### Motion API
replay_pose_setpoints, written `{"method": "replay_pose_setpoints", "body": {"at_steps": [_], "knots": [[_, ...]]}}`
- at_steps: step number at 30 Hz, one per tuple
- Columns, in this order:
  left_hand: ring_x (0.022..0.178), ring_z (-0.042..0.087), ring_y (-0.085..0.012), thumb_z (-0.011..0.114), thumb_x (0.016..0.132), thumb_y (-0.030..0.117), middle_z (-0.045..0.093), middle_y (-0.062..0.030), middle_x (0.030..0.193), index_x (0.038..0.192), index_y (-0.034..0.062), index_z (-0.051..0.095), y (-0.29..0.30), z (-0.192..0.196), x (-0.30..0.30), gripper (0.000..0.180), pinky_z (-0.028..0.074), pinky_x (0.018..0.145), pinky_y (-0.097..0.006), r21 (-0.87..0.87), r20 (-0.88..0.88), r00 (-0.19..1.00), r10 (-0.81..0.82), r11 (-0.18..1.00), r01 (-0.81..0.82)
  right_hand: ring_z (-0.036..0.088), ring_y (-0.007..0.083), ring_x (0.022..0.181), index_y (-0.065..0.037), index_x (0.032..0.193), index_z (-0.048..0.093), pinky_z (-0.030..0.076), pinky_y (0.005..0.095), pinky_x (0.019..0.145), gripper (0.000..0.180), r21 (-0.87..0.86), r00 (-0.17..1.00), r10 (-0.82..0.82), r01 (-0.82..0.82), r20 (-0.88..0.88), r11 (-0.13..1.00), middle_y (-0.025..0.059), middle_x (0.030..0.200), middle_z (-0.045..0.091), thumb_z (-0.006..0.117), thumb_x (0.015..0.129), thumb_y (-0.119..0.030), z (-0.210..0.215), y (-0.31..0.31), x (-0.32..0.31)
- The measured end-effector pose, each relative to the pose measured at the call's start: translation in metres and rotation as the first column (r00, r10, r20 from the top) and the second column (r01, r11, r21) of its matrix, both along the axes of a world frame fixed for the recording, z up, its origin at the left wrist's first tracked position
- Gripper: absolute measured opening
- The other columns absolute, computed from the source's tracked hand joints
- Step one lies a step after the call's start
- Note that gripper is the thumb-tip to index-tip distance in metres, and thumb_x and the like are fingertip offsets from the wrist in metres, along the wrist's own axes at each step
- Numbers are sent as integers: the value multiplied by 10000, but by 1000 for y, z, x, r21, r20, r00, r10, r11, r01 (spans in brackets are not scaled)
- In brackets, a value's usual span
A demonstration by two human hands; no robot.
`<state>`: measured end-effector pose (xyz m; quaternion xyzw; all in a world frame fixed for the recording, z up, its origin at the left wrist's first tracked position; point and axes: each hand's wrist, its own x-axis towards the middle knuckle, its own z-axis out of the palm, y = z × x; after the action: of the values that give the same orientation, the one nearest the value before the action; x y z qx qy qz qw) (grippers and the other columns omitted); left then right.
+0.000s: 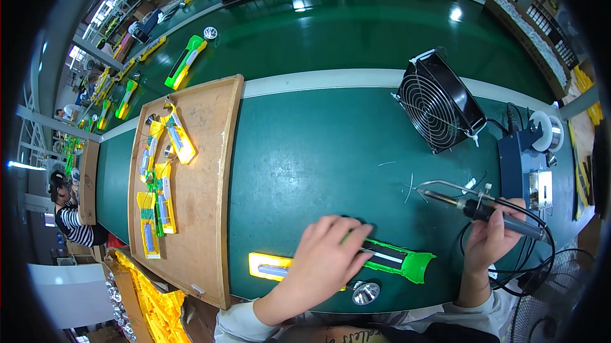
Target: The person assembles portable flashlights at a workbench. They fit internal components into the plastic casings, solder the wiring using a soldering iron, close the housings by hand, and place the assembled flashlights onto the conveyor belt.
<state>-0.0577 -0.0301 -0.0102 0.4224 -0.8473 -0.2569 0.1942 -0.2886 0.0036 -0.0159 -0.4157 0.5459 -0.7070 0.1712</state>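
Note:
My right hand (495, 239) is closed around the handle of a soldering iron (527, 227). The iron's metal tip points left over the green bench, with a thin bent tube running along it. My left hand (323, 249) rests with curled fingers on the left end of a green flashlight housing (407, 265), and hides that end. Partly under the left wrist lies a yellow flashlight housing (258, 264) with a blue-grey cell in it. A round silver reflector (366, 292) sits at the near bench edge, below the green housing.
Left of my hands, a wooden tray (202, 215) holds several yellow housings with wires. A black fan (439, 101) stands at the back right. A blue soldering station (512, 164) and solder spool (547, 131) are far right. Beyond runs a green conveyor (318, 31). A co-worker (73, 219) is at left.

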Motion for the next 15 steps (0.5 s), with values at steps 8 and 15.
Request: {"method": "replay_pose_setpoints", "body": {"at_steps": [8,15], "knots": [[788,503,-178,635,691,143,544,15,800,848,108,622,-1,-14,-4,162,396,712,-319,19,94,988,-120,993,119,398,55,438,15,846,445,369,167,416,129,-97,998,-29,35,63,995,53,794,418,508,795,-86,-4,-1,-10],[770,508,-203,652,698,175,547,-13,807,855,98,619,-3,-14,-2,178,403,700,-327,110,36,994,-100,989,96,431,58,450,22,856,454,391,172,430,100,-38,999,10,-9,44,999,67,812,436,491,804,-55,-5,-1,-10]]}}
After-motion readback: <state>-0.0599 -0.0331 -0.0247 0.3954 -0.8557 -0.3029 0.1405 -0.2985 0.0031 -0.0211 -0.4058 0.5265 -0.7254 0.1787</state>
